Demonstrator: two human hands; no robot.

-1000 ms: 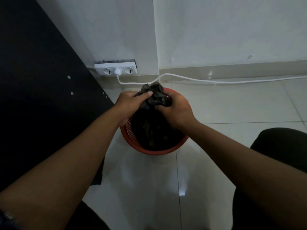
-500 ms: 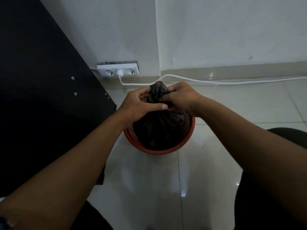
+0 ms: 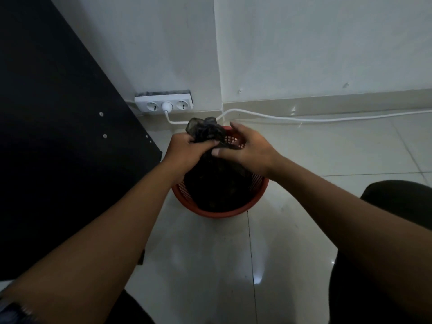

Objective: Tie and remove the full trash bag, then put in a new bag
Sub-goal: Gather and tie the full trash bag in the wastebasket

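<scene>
White tiled floor (image 3: 304, 160) runs into the corner of a pale wall, and that is where you have the red mesh bin (image 3: 222, 212) standing, just in front of a white power strip (image 3: 164, 103) whose cable (image 3: 327, 118) trails off along the skirting. At your left stands a black panel (image 3: 46, 113).

The full black trash bag (image 3: 217, 183) sits inside the bin, its body filling the basket below your fingers while its gathered neck rises above them. Your left hand (image 3: 184, 148) is curled round that neck, knuckles up, so the loose top bunches out past your fingertips toward the wall; holding it there keeps the mouth closed while you work. Your right hand (image 3: 243, 148) pinches a fold of the plastic between thumb and forefinger just beside your left fingers, the other fingers spread loosely over the far rim. That looks like the tying stage: no finished knot shows, and the bag has not been lifted out.
</scene>
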